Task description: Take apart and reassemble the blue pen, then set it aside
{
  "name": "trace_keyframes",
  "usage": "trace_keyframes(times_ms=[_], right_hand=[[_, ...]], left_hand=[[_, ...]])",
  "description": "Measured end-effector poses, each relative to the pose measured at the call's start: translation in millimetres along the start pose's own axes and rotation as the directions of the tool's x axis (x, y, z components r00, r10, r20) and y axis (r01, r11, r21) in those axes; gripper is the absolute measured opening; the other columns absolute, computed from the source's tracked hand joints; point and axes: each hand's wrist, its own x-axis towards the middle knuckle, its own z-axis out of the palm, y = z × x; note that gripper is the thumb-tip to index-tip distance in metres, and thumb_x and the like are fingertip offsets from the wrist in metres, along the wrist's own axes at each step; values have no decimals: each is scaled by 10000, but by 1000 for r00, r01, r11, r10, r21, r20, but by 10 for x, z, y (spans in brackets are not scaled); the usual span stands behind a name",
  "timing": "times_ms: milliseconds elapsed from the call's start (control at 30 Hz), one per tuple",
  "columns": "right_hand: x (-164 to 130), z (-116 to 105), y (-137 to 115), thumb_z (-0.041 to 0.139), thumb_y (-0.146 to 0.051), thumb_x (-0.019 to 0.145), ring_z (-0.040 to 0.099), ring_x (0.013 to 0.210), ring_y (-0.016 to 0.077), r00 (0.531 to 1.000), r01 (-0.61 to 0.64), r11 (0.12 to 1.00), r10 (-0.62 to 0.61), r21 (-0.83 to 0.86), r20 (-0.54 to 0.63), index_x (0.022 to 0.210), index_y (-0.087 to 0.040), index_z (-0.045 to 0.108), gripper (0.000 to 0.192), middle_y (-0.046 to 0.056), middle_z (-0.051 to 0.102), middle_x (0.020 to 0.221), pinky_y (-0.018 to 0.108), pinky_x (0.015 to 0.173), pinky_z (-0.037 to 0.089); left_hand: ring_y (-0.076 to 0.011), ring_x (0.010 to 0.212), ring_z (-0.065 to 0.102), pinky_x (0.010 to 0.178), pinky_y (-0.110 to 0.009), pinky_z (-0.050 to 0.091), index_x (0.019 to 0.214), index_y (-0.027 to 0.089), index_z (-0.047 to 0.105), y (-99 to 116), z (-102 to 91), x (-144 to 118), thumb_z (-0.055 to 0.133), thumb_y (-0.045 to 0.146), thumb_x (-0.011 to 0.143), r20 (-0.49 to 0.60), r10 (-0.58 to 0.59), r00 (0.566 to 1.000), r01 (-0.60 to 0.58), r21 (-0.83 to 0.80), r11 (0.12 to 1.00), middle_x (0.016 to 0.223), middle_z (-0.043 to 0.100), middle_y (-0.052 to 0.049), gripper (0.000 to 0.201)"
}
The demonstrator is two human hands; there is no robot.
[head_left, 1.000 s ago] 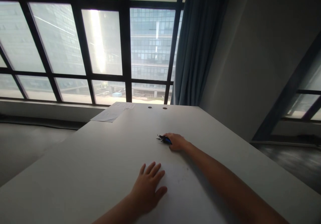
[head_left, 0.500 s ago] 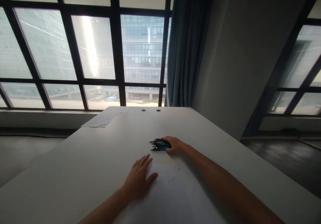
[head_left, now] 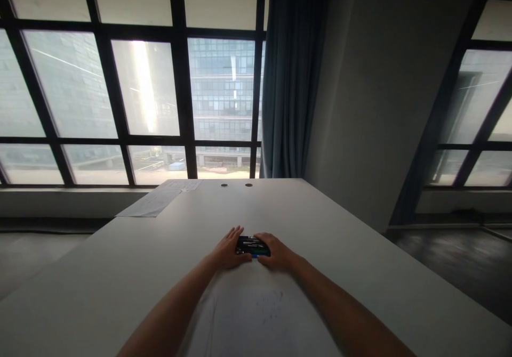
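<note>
And here are both hands, meeting over the middle of the desk (head_left: 340, 250), with a bundle of dark pens (head_left: 253, 245) lying crosswise between them! The right hand (head_left: 276, 251) has the right end, its fingers curled round the far side and its thumb along the near side, holding the bunch. Over on the other end, the left hand (head_left: 229, 250) comes in flat, fingers stretched forward and thumb spread wide towards the right, right up against the pens' left end; how firmly it presses, I cannot tell. A flash of blue shows at the bundle's near edge. Just this side of the hands, between the forearms, lies a white sheet (head_left: 240, 314) with faint dark marks. Far left, papers (head_left: 150, 197) sit along the desk's edge, well apart from the action.
</note>
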Motion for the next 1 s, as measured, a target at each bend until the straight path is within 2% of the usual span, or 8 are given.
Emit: trace_keyframes(times_ms=[167,267,400,500,600,700,867,1000], right_hand=[[4,73,49,661,-467,763,466,1273,311,994,5,998,1,59,-114,1342,-154,513,674,163,525,1364,487,1110,327],[38,76,57,490,-468,893,482,1264,268,961,-144,979,173,144,-217,1326,-179,523,522,135,532,1357,449,1102,350],[161,139,-13,377,-356,945,553,1179,231,903,-324,924,366,201,-226,1227,-186,595,395,120,604,1265,394,1055,406],[236,213,-85,421,-317,925,600,1077,235,910,-300,945,325,131,-257,1089,-197,656,311,109,668,1122,376,1001,442],[217,202,-88,415,-370,941,595,1099,236,908,-275,951,305,140,-288,1127,-194,635,338,108,660,1149,373,1004,437],[56,58,2,369,-438,967,544,1212,227,848,-359,906,418,225,-325,1270,-173,545,439,126,591,1296,377,1060,397],[-488,-260,137,350,-462,979,576,1183,228,758,-497,818,572,290,-313,1245,-199,557,428,136,615,1263,421,1034,425],[-906,-367,12,475,-440,935,592,1160,227,799,-464,830,543,309,-258,1241,-194,576,406,146,616,1257,413,1005,455]], left_hand=[[-282,1398,338,1152,-426,299,1450,137,363,35,100,28,505,581,861,-114,-28,993,18,-91,996,1502,384,-159,751],[-266,1353,397,1138,-401,318,1389,135,448,101,113,49,459,547,900,-139,-62,988,49,-94,994,1453,448,-147,640],[-244,1242,481,1083,-375,366,1247,144,559,240,191,105,356,443,963,-199,-122,973,117,-35,993,1278,580,-124,459],[-255,1166,515,1041,-386,393,1192,137,583,334,262,120,361,405,965,-237,-126,963,140,45,989,1209,598,-126,416],[-266,1141,532,1009,-402,411,1197,145,581,377,262,107,339,424,973,-254,-130,958,154,74,985,1199,605,-124,432],[-249,1206,512,1065,-400,367,1306,144,506,349,174,64,300,403,988,-286,-143,948,159,34,987,1297,577,-121,459],[-255,1274,484,1097,-445,338,1327,123,487,171,-23,-229,225,398,1002,-261,-234,937,233,-32,972,1361,539,-165,500],[-251,1210,552,1054,-409,418,1252,135,574,27,-171,-759,327,453,964,-146,-202,968,194,-68,979,1290,605,-150,494]])
